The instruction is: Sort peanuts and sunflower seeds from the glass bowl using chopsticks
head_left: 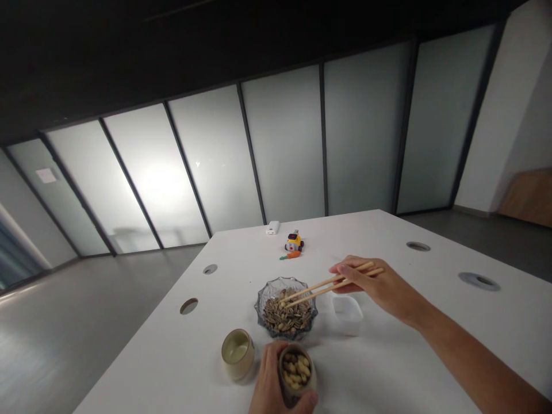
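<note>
My right hand (362,279) is closed around a pair of wooden chopsticks (330,284). Their tips reach into a clear scalloped glass bowl (261,313) at a pale, rounded piece, perhaps a peanut; whether they pinch it I cannot tell. Striped sunflower seeds (287,315) fill much of the bowl, with some peanuts among them. Close to the table's near side, my left hand (276,385) wraps round a small ceramic cup (314,382), tilted toward me. Inside that cup lie several peanuts in their shells (295,371).
Left of my left hand stands a second ceramic cup (238,353). A clear plastic box (347,315) sits right of the bowl. Farther back are a toy carrot (290,255), a yellow toy car (294,241) and a white block-shaped device (273,227). Round holes (188,306) pierce the white table (172,356).
</note>
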Demonstrator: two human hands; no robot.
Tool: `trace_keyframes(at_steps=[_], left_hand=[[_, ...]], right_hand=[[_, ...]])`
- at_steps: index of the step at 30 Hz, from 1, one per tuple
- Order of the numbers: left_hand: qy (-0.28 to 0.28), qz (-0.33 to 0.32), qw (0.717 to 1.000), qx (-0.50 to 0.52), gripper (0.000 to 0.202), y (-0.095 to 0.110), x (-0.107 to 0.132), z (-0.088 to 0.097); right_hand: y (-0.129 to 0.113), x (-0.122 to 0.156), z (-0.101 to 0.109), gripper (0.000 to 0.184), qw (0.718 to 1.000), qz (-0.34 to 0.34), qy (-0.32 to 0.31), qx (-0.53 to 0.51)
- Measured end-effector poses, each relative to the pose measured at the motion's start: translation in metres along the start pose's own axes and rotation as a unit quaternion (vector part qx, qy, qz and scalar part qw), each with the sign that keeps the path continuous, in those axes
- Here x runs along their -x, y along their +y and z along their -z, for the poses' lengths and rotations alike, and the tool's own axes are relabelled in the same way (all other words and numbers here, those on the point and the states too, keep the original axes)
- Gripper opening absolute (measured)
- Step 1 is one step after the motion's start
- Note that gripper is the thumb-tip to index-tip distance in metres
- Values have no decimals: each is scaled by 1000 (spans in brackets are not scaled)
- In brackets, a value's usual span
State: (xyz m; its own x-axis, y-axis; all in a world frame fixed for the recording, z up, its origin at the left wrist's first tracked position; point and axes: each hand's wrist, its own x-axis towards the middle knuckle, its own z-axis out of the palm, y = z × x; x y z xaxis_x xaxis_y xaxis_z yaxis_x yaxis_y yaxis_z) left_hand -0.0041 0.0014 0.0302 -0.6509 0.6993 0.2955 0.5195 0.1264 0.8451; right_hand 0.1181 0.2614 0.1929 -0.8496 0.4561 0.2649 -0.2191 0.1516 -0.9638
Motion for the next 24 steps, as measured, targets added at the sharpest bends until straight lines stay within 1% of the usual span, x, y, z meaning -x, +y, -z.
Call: trace_keyframes(at_steps=[3, 7, 10, 14, 17, 22, 24], left_hand=[[6, -4, 1000, -7, 67, -6, 1, -3], [11, -24, 1000, -16, 66, -19, 1, -9], [18, -29, 999, -21, 67, -24, 1, -12], [12, -28, 999, -13, 68, -23, 2, -12], [7, -21, 1000, -8, 69, -22, 2, -11], [-3, -10, 1000, -5, 70, -18, 1, -7], [0, -5, 1000, -6, 69, -13, 1, -5]], right_hand=[[-16, 7, 9, 52, 999, -4, -41, 8], [-30, 14, 9, 50, 992, -19, -118, 28], [-33, 16, 7, 47, 985, -37, -161, 41], [-31, 17, 7, 45, 980, -39, -182, 64], [-33, 16, 7, 51, 983, -18, -155, 96], [-34, 10, 5, 58, 991, 28, -20, 133], [-28, 7, 4, 58, 990, 38, 11, 137]])
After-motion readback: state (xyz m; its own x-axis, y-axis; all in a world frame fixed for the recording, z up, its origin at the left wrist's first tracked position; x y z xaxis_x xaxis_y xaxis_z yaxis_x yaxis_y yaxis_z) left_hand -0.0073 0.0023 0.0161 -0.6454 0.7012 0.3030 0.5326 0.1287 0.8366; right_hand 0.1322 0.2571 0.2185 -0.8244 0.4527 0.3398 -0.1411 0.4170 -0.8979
